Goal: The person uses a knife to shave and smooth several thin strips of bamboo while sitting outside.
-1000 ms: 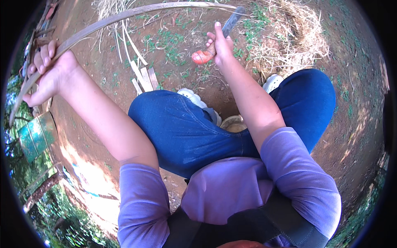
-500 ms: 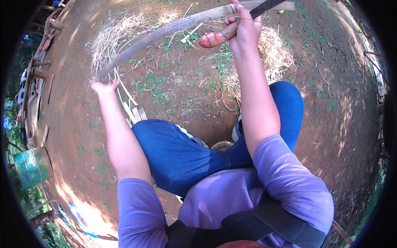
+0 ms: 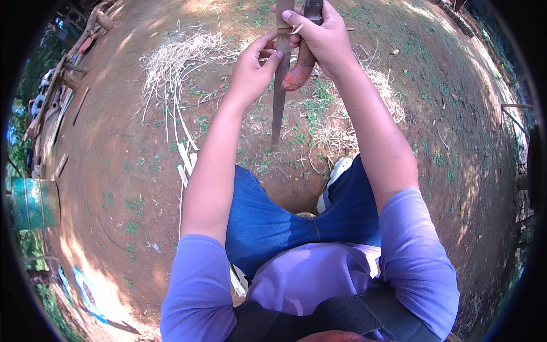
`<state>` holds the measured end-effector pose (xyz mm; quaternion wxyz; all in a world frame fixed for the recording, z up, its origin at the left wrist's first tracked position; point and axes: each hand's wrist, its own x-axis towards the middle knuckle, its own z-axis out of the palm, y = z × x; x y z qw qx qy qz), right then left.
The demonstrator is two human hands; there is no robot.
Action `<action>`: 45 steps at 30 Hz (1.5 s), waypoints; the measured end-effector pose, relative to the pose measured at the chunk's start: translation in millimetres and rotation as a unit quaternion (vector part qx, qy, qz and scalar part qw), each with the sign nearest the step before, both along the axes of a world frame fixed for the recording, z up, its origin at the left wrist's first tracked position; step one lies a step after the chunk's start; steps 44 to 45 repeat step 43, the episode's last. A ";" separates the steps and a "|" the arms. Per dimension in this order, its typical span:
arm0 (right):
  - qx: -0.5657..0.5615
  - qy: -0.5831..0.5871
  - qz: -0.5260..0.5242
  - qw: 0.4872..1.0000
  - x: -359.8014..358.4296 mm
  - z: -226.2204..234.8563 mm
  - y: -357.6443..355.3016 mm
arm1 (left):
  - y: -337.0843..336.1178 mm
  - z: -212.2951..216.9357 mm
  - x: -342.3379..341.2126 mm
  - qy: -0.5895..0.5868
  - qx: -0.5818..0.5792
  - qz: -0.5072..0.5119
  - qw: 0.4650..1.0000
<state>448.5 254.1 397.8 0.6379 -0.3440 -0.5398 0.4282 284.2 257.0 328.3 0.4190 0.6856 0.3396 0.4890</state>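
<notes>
My right hand (image 3: 327,40) grips a knife by its curved wooden handle (image 3: 302,69), whose butt end is reddish. Its dark upper part (image 3: 313,9) runs off the top edge, so most of the blade is hidden. The right thumb also presses against a long, flat wooden strip (image 3: 279,97). My left hand (image 3: 255,68) has its fingers closed round that strip, just below the right thumb. The strip hangs upright, its narrow end toward me. Near the right thumb a thin pale fibre (image 3: 295,28) loops beside it.
Heaps of pale shavings (image 3: 182,54) lie on the earth at left, with more shavings (image 3: 382,94) at right. Several split slats (image 3: 185,162) rest beside my left leg. A green metal drum (image 3: 35,203) and a log rail (image 3: 68,74) stand at far left.
The strip has swung from lying across the view to pointing toward me. My left hand has come from the far left to beside my right hand. The knife handle has turned downward.
</notes>
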 end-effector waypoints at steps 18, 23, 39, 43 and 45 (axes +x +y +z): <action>-0.214 0.036 0.053 0.975 3.7 -35.7 -82.2 | 51.1 -3.6 -61.7 -0.122 0.016 0.188 0.975; -0.145 0.043 0.087 0.985 -5.3 0.2 -107.7 | 51.0 -1.4 -56.4 -0.119 0.008 0.187 0.975; 0.005 0.027 0.095 0.995 -17.5 27.1 -120.0 | 37.1 0.5 -17.4 -0.098 0.018 0.168 0.981; -0.117 0.097 0.137 0.979 -19.6 12.7 -107.6 | 32.7 -1.9 -11.8 -0.116 0.013 0.157 0.981; -0.117 0.097 0.137 0.979 -19.6 12.7 -107.6 | 32.7 -1.9 -11.8 -0.116 0.013 0.157 0.981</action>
